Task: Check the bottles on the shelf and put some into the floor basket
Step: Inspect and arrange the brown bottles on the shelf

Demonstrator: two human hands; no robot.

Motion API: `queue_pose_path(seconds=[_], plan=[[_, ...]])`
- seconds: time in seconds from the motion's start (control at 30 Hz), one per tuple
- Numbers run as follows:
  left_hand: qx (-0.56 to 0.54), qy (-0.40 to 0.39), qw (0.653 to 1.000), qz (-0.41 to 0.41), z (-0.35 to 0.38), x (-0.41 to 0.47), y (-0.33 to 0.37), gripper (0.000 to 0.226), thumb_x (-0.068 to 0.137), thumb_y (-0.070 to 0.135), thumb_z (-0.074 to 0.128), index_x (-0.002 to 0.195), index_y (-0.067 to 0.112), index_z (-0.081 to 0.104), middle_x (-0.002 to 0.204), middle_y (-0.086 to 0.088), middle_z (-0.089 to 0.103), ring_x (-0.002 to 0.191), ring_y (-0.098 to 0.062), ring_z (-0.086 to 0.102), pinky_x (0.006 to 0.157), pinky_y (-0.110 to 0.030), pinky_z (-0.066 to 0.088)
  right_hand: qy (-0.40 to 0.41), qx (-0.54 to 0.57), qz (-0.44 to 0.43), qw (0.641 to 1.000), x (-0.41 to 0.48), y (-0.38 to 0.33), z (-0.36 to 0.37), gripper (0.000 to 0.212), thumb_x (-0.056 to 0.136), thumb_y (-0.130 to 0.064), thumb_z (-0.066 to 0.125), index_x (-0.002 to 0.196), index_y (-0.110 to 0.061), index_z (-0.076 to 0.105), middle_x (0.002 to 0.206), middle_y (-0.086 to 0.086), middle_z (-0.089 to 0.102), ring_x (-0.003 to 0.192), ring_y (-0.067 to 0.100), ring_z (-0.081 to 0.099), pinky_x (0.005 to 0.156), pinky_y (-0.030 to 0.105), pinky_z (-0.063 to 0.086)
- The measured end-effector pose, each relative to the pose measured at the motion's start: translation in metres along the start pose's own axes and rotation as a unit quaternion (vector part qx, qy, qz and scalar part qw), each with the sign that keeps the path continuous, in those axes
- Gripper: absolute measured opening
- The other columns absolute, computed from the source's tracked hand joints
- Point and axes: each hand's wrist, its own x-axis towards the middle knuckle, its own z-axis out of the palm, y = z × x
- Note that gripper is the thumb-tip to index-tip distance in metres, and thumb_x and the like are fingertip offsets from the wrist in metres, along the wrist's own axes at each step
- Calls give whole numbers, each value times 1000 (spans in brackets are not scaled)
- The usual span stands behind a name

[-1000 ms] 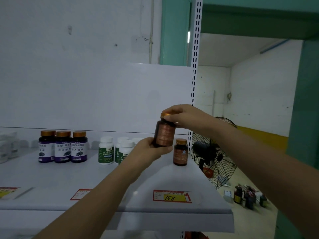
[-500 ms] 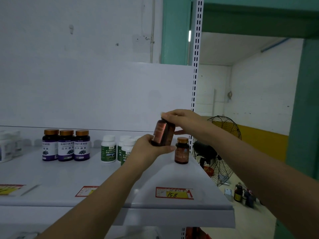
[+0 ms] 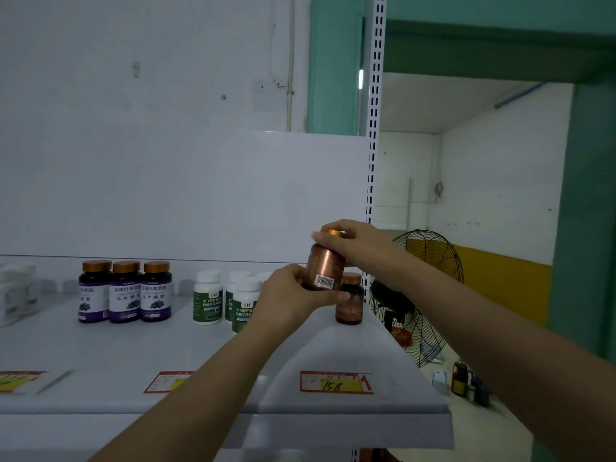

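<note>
While both hands hold the brown bottle up over the right end of the shelf, just above and in front of a second brown bottle standing near the back right corner, the step reads as a label check. Left hand wraps the lower body, fingers curled round it, thumb along the base. Right hand pinches the gold cap from above, fingers curled over its top. Bottle is near upright, slight tilt, barcode facing the camera. To do it well, my read: let the left hand carry the weight and use the right on the cap only to turn the bottle so every side of the label comes round. Twisting too hard could loosen the cap. Hold it clear of the standing bottle, which is close below and could be knocked off the right edge. Light is dim, so bring the print nearer if it can't be read. White-capped green-label bottles sit mid-shelf toward the back edge, purple-label bottles nearer the left end, price tag near the front edge. Floor basket not in view; a fan and small floor bottles lie beyond the shelf's right end.
</note>
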Motion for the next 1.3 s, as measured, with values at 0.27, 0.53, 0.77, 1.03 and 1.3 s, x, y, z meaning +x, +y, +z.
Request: queue_pose_path(seconds=[0.27,0.53,0.77,1.03,1.3], plan=[[-52,-128,989,-59,-3,-2,-4,36,77,38,73,107,21,62,99,4,67,97,-9,61,90,-26,49,-102,92,-15,990,-6,2,-14,40,93,-20,58,131,-32,51,117,4,64,110,14,60,96,31,49],[-59,-68,995,-38,3,-3,-4,32,73,43,75,96,29,57,90,11,63,83,-1,57,70,-16,44,-20,59,8,998,-4,9,-9,45,84,-40,68,125,-23,56,107,1,65,96,16,66,91,34,53],[-91,-61,994,-29,2,0,-4,39,72,35,78,105,25,59,96,12,65,87,1,58,72,-15,44,-69,164,18,984,-4,12,-8,34,93,-31,59,125,-22,56,120,5,63,110,17,61,99,40,49],[-85,-107,990,-28,-7,-2,-6,44,73,44,73,111,27,61,106,10,67,102,-5,60,89,-23,46,-5,197,3,980,-4,10,-10,38,85,-24,69,121,-15,60,113,9,67,105,22,66,94,37,53],[-61,-37,997,-22,-1,-3,-6,50,66,32,82,110,20,62,95,8,68,86,-2,62,66,-12,41,-59,136,58,987,-11,11,-6,68,86,-51,59,142,-18,38,133,3,52,118,20,54,97,39,48]])
